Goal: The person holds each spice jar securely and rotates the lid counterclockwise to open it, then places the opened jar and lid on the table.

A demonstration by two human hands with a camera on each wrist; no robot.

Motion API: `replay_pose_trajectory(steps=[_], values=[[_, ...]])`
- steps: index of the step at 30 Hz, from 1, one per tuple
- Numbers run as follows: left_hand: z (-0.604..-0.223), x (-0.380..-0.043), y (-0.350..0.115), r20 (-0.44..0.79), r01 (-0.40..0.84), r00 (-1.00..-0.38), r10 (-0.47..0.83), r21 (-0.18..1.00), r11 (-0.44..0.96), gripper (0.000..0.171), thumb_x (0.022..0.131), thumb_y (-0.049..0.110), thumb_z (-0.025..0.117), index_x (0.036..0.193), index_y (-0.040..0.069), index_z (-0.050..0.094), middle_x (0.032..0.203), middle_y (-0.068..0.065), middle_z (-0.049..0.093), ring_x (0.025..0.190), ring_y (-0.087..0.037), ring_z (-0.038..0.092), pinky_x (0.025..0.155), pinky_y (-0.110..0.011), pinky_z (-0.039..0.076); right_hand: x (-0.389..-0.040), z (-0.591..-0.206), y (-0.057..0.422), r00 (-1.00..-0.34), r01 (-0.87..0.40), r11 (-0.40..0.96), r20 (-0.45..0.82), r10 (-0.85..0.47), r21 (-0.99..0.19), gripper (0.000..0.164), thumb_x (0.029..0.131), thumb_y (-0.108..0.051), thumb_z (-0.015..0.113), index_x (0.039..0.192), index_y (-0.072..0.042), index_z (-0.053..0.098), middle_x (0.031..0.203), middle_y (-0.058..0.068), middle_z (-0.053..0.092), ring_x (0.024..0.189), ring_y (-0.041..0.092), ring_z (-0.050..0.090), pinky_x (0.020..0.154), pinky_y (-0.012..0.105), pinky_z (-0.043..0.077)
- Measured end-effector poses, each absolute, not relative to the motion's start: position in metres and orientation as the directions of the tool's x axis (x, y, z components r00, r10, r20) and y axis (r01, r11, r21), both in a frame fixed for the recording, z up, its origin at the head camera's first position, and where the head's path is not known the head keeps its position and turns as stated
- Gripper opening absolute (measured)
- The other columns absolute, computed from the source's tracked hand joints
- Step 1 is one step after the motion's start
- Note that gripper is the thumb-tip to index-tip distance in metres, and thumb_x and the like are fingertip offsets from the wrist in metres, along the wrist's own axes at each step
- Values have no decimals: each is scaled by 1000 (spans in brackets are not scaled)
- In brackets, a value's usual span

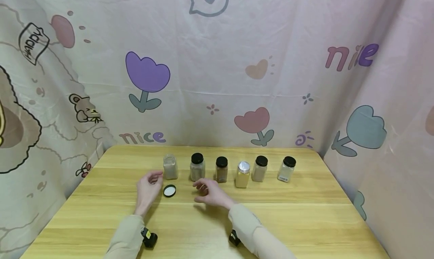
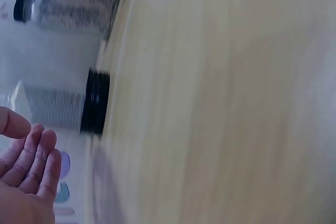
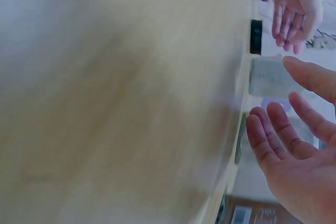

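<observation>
An uncapped clear jar with pale contents stands at the left end of a row of jars. Its neighbour, a black-lidded jar, holds greyish speckled contents. In front of the uncapped one lies a black lid, white inside facing up. My left hand hovers just left of that jar and lid, fingers loosely bent and holding nothing; the left wrist view shows the lid apart from the fingers. Right of the lid, my right hand has relaxed, spread fingers, also holding nothing, in front of the speckled jar.
Further right stand a brown-filled jar, a silver-lidded jar with yellow contents, and two black-lidded jars, one pale and one at the end. The wooden table meets a printed curtain behind and at both sides.
</observation>
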State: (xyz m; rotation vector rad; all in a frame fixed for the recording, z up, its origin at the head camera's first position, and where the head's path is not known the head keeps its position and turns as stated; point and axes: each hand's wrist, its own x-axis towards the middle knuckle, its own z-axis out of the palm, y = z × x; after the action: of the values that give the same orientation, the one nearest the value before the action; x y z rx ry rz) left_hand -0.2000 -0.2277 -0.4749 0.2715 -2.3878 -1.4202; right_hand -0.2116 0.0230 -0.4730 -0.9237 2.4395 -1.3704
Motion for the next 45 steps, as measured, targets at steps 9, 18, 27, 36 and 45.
replay_pose_trajectory(steps=[9,18,27,36,45], values=[[-471,-194,-192,202,107,-956,-214,916,387,24,94,2,64,117,-5,68,117,-24,72,96,-5,69,81,-3,52,-203,-474,56,-804,-387,313,152,-574,-867,45,88,-8,76,127,6,59,121,25,64,108,38,65,97,44,59],[-476,-199,-165,189,167,-980,-59,947,273,51,94,-3,64,141,-11,46,144,-30,53,134,-43,54,115,-39,46,-197,-475,83,-812,-376,270,175,-556,-886,45,89,-9,75,127,8,58,120,30,62,106,43,66,95,46,60],[-477,-213,-157,166,181,-983,78,952,247,71,96,6,66,151,-14,25,157,-35,31,146,-49,33,124,-54,29,-192,-476,101,-823,-341,265,150,-548,-902,44,91,-10,73,127,10,57,120,31,62,107,41,65,91,20,56],[-481,-230,-153,144,167,-984,105,949,266,74,97,6,65,153,-13,20,160,-34,24,149,-49,26,127,-56,23,-190,-475,111,-828,-341,257,160,-537,-904,43,92,-9,71,127,10,58,118,32,61,107,39,64,91,20,56],[-481,-235,-150,137,168,-983,122,939,301,70,98,5,62,154,-10,22,161,-32,23,150,-48,24,127,-55,22,-189,-472,114,-828,-330,242,156,-539,-912,43,92,-9,70,128,12,57,119,33,61,107,43,63,92,22,56]])
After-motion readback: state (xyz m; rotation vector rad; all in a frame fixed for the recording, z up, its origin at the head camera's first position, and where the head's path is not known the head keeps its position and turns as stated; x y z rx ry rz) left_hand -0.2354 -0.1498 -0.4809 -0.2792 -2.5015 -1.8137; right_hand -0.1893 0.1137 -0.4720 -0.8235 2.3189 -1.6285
